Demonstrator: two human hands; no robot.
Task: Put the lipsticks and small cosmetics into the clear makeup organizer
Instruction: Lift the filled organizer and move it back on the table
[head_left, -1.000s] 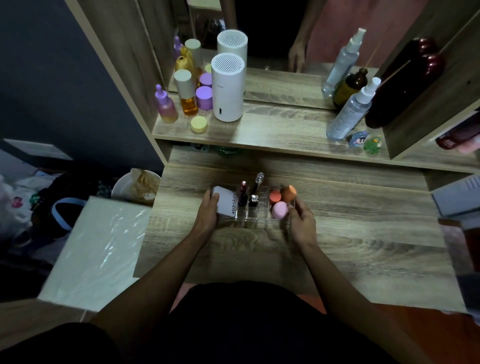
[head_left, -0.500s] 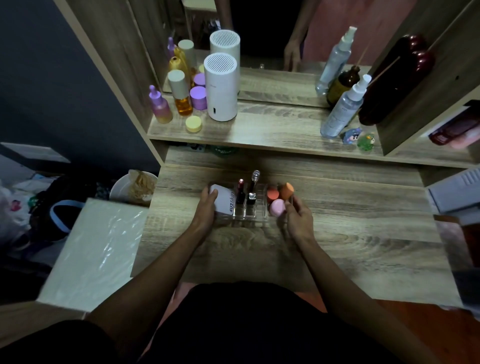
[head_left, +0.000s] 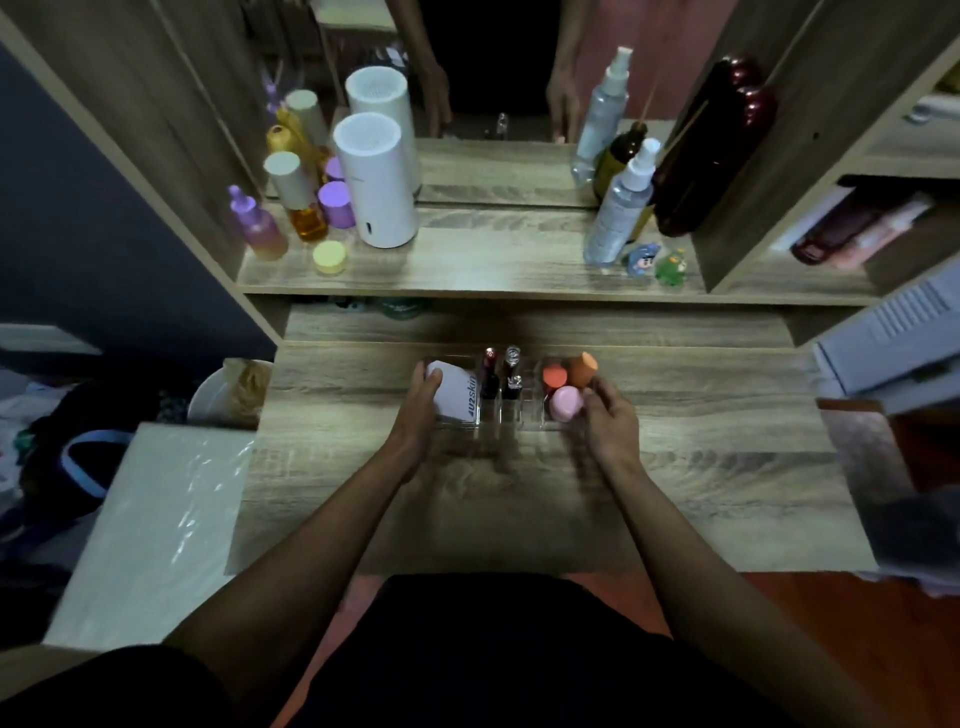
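Observation:
The clear makeup organizer (head_left: 522, 413) stands on the wooden desk. In it are a white box (head_left: 457, 392) at the left, a red lipstick (head_left: 489, 371) and a silver-capped tube (head_left: 512, 370) in the middle, and at the right a pink sponge (head_left: 565, 402), an orange sponge (head_left: 583, 368) and a coral one (head_left: 552, 374). My left hand (head_left: 415, 415) grips the organizer's left end beside the white box. My right hand (head_left: 610, 423) holds its right end, fingers next to the pink sponge.
A raised shelf (head_left: 493, 270) behind holds a white cylinder (head_left: 376, 182), purple and amber bottles (head_left: 306, 208), a yellow jar (head_left: 329, 256), spray bottles (head_left: 618, 208) and two small figurines (head_left: 657, 262). A mirror stands behind it. A white box (head_left: 150, 525) sits left of the desk.
Both hands stay on the organizer's ends; it has shifted only slightly on the desk. The view has tilted a little.

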